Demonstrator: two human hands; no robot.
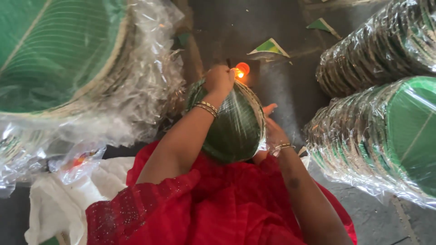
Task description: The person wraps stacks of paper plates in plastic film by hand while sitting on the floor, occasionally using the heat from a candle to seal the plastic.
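A stack of round green leaf-print plates wrapped in clear plastic (234, 124) stands on edge in front of me. My left hand (219, 80) grips the top edge of the stack, close to a small flame (241, 70) just beyond it. My right hand (272, 131) supports the stack from its right side, fingers partly hidden behind the plates. Both wrists wear bangles, and red sleeves cover my arms.
A large pile of plastic-wrapped green plates (63, 59) fills the left side. Two long wrapped rolls of plates (386, 131) lie at the right. Loose plastic film (77, 161) and a white cloth (59, 204) lie at lower left. Scraps sit on the dark floor (268, 47).
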